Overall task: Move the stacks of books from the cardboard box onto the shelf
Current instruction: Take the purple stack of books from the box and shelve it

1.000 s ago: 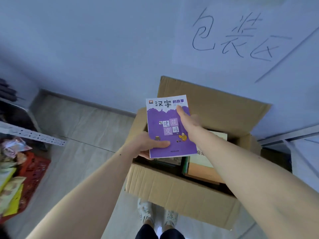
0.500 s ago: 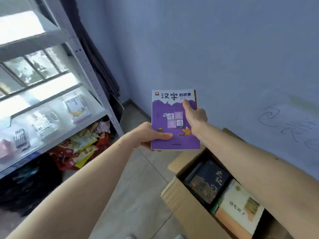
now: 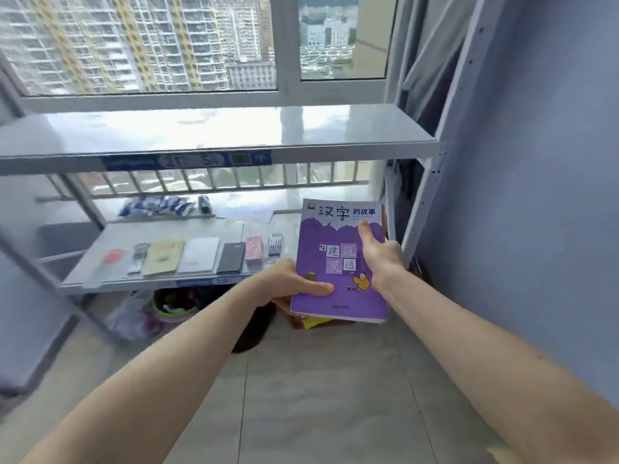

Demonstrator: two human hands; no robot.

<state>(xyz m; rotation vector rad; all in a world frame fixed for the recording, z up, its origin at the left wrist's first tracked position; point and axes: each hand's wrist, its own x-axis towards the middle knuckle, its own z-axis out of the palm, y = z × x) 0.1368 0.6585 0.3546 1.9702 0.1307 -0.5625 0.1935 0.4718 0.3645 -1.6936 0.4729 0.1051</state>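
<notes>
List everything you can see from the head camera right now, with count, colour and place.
purple book: 1, purple and white cover, held up in front of the shelf's right end, more books stacked under it
upper shelf board: 1, grey, below the window
lower shelf board: 1, grey, carries a row of small items
yellow booklet: 1, pale yellow, lower board
white booklet: 1, white, right of the yellow one
black notebook: 1, black, right of the white one
pink packet: 1, pink, right of the black notebook
pens: a few, count unclear, beside the pink packet
window: 1, behind the shelf
left hand: grip on the book's lower left edge
right hand: grip on the book's right edge, thumb on the cover
</notes>
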